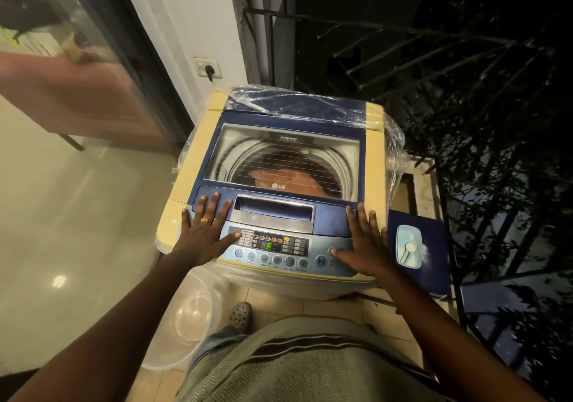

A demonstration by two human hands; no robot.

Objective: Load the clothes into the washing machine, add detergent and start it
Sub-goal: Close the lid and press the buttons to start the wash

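Note:
A top-loading washing machine (198,153), blue and cream, stands in front of me with its glass lid (288,153) down. Through the glass I see orange-brown clothes (291,178) in the drum. The control panel (273,246) is lit with a green digit. My left hand (204,231) lies flat, fingers spread, on the panel's left end and the lid's front edge. My right hand (362,243) lies flat on the right end, its thumb on a round button (332,251). Neither hand holds anything.
A pale tub with a scoop (409,246) sits on a dark blue surface (437,240) right of the machine, white powder scattered beside it. A clear plastic basin (186,318) rests on the floor at lower left. A black railing (403,29) runs behind; a glass door (77,60) is at left.

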